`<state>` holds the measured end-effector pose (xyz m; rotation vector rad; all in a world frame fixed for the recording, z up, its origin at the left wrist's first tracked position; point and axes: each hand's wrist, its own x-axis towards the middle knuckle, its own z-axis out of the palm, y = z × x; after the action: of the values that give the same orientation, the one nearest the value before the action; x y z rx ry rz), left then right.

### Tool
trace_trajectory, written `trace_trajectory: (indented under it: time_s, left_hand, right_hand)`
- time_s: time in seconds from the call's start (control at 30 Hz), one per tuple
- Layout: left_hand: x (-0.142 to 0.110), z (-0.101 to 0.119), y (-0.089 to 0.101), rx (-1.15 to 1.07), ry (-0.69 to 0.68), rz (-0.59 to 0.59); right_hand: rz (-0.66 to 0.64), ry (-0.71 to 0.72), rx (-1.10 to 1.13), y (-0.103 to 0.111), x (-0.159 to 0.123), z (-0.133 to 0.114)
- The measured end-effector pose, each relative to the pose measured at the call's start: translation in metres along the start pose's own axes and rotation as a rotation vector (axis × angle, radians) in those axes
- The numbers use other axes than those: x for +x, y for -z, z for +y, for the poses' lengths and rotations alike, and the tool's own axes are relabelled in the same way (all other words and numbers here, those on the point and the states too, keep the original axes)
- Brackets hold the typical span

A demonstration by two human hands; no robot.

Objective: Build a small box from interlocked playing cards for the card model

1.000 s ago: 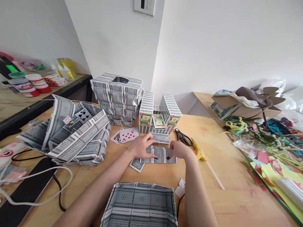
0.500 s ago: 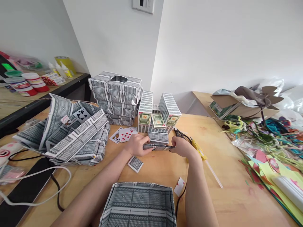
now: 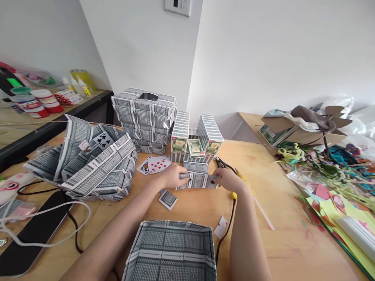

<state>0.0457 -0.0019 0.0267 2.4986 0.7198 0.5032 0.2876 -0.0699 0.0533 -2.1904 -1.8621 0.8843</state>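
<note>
Card strip [image 3: 199, 180] tilted broadside, grey-patterned, oblong, between left hand [image 3: 175, 176], right hand [image 3: 229, 179]

We see bare table [image 3: 293, 195] between the right forearm [image 3: 246, 226] and the paper pile [image 3: 351, 234], broken only by a thin glue stick [image 3: 264, 213]. Ahead, card boxes [image 3: 195, 147] wall off our way, with scissors [image 3: 224, 163] just beside them. Leftward, a bulky card heap [image 3: 98, 164] blocks us; nearest us, an open card tray [image 3: 172, 249] stands between the forearms.
</note>
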Motion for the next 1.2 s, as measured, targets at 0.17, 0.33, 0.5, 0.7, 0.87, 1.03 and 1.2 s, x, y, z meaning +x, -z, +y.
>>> trace_trajectory:
  time_s: [0.17,0.33,0.5,0.7,0.87,1.03,1.2]
  left_hand:
    - [0.002,-0.007,0.013,-0.187,0.387,-0.296]
    - [0.0,-0.008,0.01,-0.142,0.613,-0.226]
    - [-0.001,-0.004,0.022,-0.087,0.679,-0.152]
    - [-0.015,0.006,0.056,0.235,0.498,-0.213]
    - [-0.018,0.034,0.047,0.414,0.471,-0.699]
    - [-0.009,0.053,0.03,0.523,0.465,-0.74]
    - [-0.011,0.05,0.035,0.465,0.507,-0.772]
  right_hand:
    - [-0.212,-0.165,0.164,-0.009,0.004,0.001]
    - [-0.174,-0.252,0.173,-0.016,0.008,-0.008]
    - [-0.111,-0.281,0.187,-0.015,0.008,-0.009]
    - [0.067,-0.288,0.125,-0.009,0.002,-0.011]
    - [0.09,-0.153,0.043,-0.007,-0.001,-0.022]
    - [0.009,-0.082,0.045,-0.009,-0.001,-0.027]
    - [-0.025,-0.095,0.062,-0.008,-0.002,-0.03]
